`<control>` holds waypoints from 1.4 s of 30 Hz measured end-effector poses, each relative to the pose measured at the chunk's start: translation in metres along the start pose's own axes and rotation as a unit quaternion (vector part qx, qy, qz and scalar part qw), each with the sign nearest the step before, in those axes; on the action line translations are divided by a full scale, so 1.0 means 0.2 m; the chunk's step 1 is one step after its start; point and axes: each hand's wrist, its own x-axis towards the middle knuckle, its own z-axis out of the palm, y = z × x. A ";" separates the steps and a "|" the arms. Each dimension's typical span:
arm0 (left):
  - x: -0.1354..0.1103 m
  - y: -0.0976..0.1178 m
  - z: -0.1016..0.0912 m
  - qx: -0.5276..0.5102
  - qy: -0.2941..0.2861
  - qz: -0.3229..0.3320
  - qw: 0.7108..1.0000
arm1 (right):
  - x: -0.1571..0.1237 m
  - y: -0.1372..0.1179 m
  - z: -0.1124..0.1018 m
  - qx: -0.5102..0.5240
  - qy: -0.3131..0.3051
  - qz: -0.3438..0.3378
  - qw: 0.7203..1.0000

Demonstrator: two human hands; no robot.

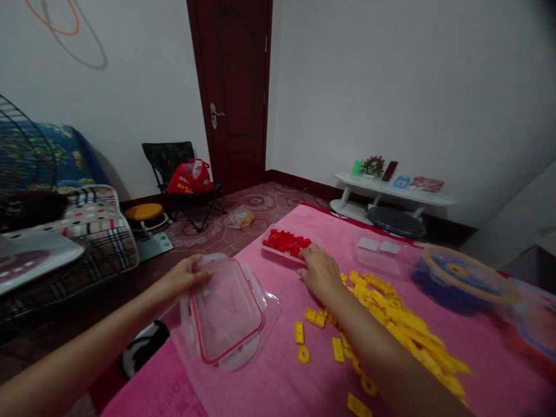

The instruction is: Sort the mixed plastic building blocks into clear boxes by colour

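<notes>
My left hand point(185, 279) grips the far left edge of a clear plastic lid with a red seal point(226, 315), which rests tilted on the pink cloth of the table point(278, 382). My right hand point(320, 271) lies palm down at the near edge of a clear tray of red bricks point(286, 242), its fingers curled against the tray's rim. Whether those fingers hold a brick is hidden. A pile of yellow bricks point(399, 318) spreads along my right forearm, with a few loose yellow pieces point(315, 336) in front.
Clear containers point(377, 255) and a round tub with a yellow-rimmed lid point(460, 281) stand at the table's far right. Beyond the table are a folding chair with a red bag point(189, 176), a low white shelf point(391, 194), a dark red door point(232, 92) and a sofa point(65, 220).
</notes>
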 end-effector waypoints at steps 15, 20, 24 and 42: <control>0.04 0.32 0.22 -0.093 0.031 0.153 0.983 | -0.24 -0.07 -0.22 0.075 0.165 -0.040 0.983; -0.01 0.66 0.43 -0.410 -0.190 0.084 0.888 | -0.60 -0.12 -0.44 0.274 0.224 0.007 0.935; -0.03 0.75 0.68 -0.454 -0.340 0.029 0.823 | -0.81 -0.05 -0.41 0.452 0.173 0.097 0.870; -0.14 0.75 1.31 -0.148 -0.281 0.244 0.916 | -0.96 0.25 -0.14 0.822 0.263 0.346 0.368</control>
